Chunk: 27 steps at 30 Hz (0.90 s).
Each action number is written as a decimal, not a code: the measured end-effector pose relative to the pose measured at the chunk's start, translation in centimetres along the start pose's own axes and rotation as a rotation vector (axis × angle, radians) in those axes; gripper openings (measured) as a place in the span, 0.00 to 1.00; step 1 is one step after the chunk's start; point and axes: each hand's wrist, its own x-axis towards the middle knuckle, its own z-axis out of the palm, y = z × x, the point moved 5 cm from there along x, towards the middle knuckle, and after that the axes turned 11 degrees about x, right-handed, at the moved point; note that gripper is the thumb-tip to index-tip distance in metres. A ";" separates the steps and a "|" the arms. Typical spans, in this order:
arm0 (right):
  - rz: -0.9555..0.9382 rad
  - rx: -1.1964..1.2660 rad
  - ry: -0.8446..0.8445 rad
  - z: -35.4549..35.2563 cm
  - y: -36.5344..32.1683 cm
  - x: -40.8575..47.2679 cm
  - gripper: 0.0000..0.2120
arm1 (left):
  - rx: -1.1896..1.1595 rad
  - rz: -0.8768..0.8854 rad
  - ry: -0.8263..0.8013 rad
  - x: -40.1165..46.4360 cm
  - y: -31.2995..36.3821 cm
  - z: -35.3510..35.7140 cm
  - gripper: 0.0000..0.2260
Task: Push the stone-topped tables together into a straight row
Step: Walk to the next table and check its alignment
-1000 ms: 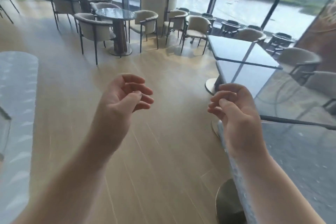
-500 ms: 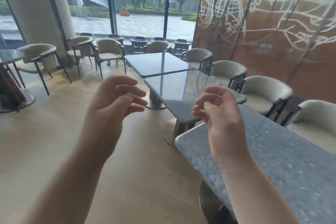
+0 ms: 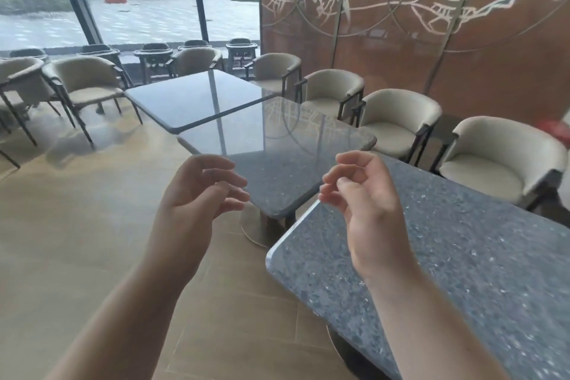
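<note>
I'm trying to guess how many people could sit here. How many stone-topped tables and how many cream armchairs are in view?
Stone-topped tables: 3
Cream armchairs: 7
Total: 10

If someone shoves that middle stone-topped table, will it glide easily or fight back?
Probably it fights back: the middle table has a thick stone top, so likely heavy. Its single round base sits on smooth floor, so it may slide or pivot rather than roll.
</note>
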 end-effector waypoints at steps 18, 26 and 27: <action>0.168 -0.211 0.607 1.2 18.6 3.2 0.13 | -0.047 -0.396 -0.521 16.2 -19.4 -1.4 0.12; 0.287 -0.209 0.933 -0.5 26.3 -0.3 0.13 | 0.155 -0.588 -0.740 15.7 -30.8 0.3 0.14; 0.297 -0.196 0.975 -1.1 27.1 -1.0 0.13 | 0.185 -0.630 -0.765 15.1 -32.5 0.8 0.14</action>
